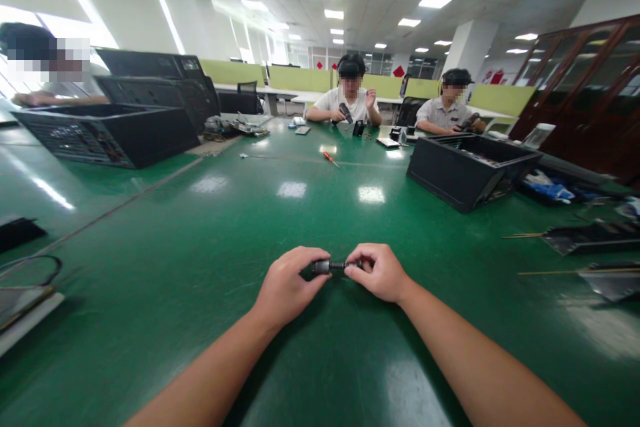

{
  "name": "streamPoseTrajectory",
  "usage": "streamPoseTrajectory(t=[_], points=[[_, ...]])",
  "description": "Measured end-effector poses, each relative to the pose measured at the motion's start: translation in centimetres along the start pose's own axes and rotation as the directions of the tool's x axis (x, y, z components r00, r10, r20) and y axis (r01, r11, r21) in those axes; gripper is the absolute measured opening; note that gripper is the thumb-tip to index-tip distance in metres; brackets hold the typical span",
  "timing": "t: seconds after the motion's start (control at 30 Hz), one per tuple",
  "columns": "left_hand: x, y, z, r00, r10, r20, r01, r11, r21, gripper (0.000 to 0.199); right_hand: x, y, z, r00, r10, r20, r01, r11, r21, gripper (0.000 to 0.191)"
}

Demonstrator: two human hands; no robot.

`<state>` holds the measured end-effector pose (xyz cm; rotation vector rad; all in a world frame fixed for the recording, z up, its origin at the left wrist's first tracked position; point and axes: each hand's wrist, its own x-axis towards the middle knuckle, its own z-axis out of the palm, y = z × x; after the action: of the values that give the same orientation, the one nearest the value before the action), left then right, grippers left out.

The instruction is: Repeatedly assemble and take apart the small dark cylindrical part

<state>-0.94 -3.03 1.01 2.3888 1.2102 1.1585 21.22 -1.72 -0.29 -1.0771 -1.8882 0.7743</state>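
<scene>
Between my two hands lies a dark tool with a thick cylindrical body (321,267) and a thin shaft (338,265), level and just above or on the green table. My left hand (291,280) grips the thick end between thumb and fingers. The fingers of my right hand (377,272) are pinched round the far end of the shaft, which they partly hide. I cannot make out the tool's exact kind.
An orange screwdriver (330,159) lies further back on the green table (240,213). Black computer cases stand at left (165,137) and right (450,173). Metal parts (580,237) lie at the right edge. Three people sit around the table; one across holds a dark power tool (345,112).
</scene>
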Motion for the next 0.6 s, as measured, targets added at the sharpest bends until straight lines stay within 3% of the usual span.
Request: streamPoseTrajectory(t=[0.6], points=[[-0.11, -0.26, 0.01, 1.000, -0.011, 0.004, 0.011, 1.000, -0.001, 0.021, 0.04, -0.14, -0.05, 1.000, -0.001, -0.006, 0.001, 1.000, 0.009, 0.011]])
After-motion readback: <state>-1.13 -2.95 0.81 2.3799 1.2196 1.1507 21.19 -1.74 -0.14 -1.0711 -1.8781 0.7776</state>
